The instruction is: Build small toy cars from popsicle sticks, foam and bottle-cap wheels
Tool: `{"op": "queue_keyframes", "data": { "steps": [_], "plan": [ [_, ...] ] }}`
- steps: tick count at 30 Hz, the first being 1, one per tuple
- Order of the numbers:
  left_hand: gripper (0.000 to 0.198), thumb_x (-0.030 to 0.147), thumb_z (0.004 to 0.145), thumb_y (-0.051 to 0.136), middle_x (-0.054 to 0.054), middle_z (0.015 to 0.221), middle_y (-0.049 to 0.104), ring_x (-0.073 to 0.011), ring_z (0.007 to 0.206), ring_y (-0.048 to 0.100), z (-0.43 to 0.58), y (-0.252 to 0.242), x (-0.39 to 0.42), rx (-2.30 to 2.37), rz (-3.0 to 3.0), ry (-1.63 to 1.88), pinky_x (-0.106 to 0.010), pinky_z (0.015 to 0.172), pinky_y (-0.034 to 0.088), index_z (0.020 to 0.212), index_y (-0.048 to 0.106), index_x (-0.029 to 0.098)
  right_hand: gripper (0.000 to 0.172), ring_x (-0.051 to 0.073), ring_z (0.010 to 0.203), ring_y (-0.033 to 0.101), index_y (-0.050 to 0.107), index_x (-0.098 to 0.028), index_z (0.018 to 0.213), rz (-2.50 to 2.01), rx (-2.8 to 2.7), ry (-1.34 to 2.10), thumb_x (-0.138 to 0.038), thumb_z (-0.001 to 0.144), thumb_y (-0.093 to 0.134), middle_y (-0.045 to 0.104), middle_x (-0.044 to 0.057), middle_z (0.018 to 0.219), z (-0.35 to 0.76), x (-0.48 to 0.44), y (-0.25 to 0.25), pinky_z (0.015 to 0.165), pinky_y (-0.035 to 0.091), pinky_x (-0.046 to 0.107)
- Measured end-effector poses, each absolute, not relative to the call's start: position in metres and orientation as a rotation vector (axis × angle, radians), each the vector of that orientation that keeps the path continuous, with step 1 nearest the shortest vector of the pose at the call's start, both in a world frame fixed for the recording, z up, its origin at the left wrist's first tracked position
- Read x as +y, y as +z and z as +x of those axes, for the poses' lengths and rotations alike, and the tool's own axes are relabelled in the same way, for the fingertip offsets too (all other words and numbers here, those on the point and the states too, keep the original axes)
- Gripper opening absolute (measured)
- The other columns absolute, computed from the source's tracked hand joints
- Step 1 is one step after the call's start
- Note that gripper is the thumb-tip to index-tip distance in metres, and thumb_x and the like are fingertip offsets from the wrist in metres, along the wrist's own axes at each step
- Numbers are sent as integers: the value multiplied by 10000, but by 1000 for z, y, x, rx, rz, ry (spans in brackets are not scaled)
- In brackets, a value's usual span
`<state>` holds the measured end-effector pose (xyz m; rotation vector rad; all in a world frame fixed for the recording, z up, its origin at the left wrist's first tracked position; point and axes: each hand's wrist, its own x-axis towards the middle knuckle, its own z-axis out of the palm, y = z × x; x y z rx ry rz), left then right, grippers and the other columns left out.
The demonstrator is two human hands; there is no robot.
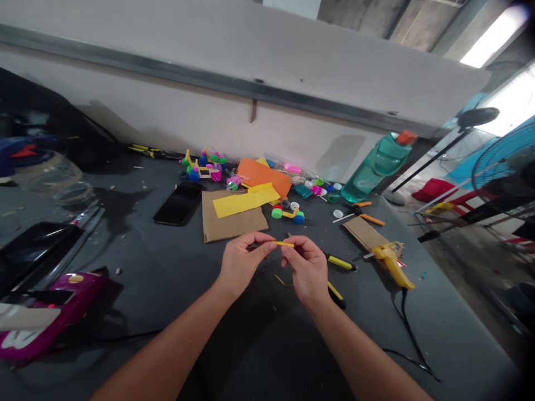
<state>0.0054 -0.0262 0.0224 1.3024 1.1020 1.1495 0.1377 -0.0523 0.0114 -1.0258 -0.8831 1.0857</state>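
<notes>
Between both hands a small narrow yellow strip (285, 244) is pinched, one end in each set of fingertips. My left hand (246, 262) grips its left end, thumb against fingers. At the other end, my right hand (307, 267) closes on it the same way. Whether the strip is paper or something stiffer I cannot tell. Just beyond the hands sits a little wheeled toy (288, 214) with green, red and blue caps. Yellow paper (234, 205) lies on a cardboard piece (213, 228). Yellow-and-black handled tools (340, 263) lie beside my right hand, partly hidden.
A yellow glue gun (393, 264) rests on cardboard at the right, its cord trailing forward. A green bottle (371, 170) stands behind it. A black phone (179, 203), orange paper (263, 177) and more wheeled toys (204, 167) lie further back. A purple device (54, 312) is at left.
</notes>
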Motion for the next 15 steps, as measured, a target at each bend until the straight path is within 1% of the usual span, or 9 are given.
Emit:
{"op": "queue_keyframes", "data": {
  "steps": [5, 10, 15],
  "plan": [
    [193, 326, 681, 695, -10, 741, 657, -112, 600, 573, 6, 19, -24, 1078, 1260, 1159, -239, 593, 482, 790, 674, 169, 121, 67, 488, 496, 656, -192, 796, -1039, -880, 1075, -211, 684, 699, 585, -38, 625, 138, -51, 10, 476, 387, 195],
    [178, 317, 697, 681, -8, 767, 656, -102, 597, 568, 4, 19, -23, 1080, 1251, 1179, -234, 598, 482, 802, 673, 174, 186, 72, 504, 501, 652, -197, 861, -1035, -868, 1068, -206, 682, 700, 595, -28, 654, 140, -50, 12, 474, 401, 201],
    [155, 294, 696, 680, -5, 742, 658, -95, 583, 564, 3, 21, -21, 1088, 1257, 1182, -224, 588, 474, 792, 677, 172, 113, 69, 497, 485, 648, -193, 797, -1022, -897, 1034, -225, 698, 692, 580, -28, 642, 141, -50, 12, 463, 389, 200]
  ]
}}
